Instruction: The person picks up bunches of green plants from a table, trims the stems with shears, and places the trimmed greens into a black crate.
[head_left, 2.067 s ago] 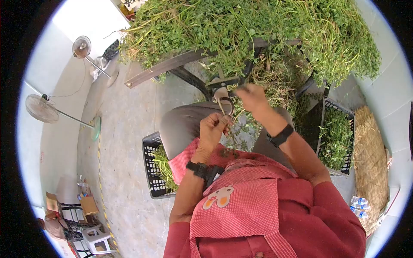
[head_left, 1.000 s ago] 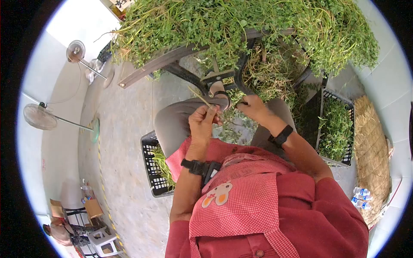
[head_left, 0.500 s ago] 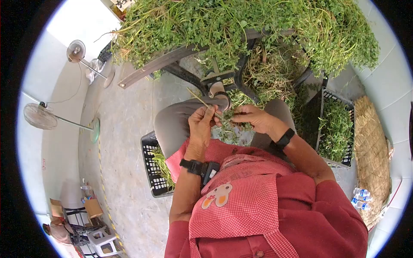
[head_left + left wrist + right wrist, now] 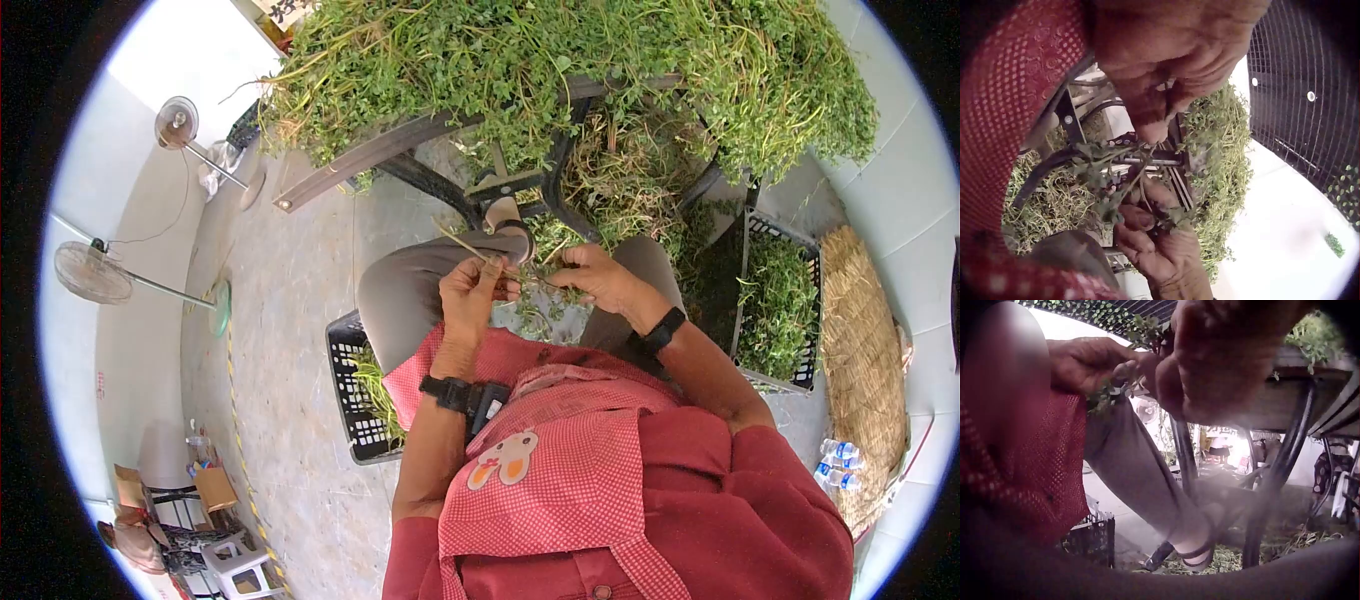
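Observation:
Over the lap, my left hand (image 4: 468, 298) pinches a leafy green sprig, its pale bare stem (image 4: 452, 236) sticking out beyond the fingers to the upper left. Facing it at close range, my right hand (image 4: 602, 280) grips the sprig's leafy side with curled fingertips. In the left wrist view small leaves (image 4: 1094, 172) and thin stalks spread between the two hands. The right wrist view has the back of my right hand (image 4: 1222, 362) in front, hiding part of the sprig, with the left hand (image 4: 1088, 362) behind it.
A table ahead bears a big heap of greens (image 4: 560, 50). Discarded stalks (image 4: 640, 170) lie beneath it. A black crate (image 4: 342, 400) with stems stands at the left, another crate (image 4: 816, 270) with leafy greens at the right. A straw roll (image 4: 860, 370) and two fans (image 4: 92, 270) stand farther out.
The left hand has turned the stem toward the upper left and shifted slightly left. My right hand, apart from the sprig earlier, has come down and in, and now grips its leafy side.

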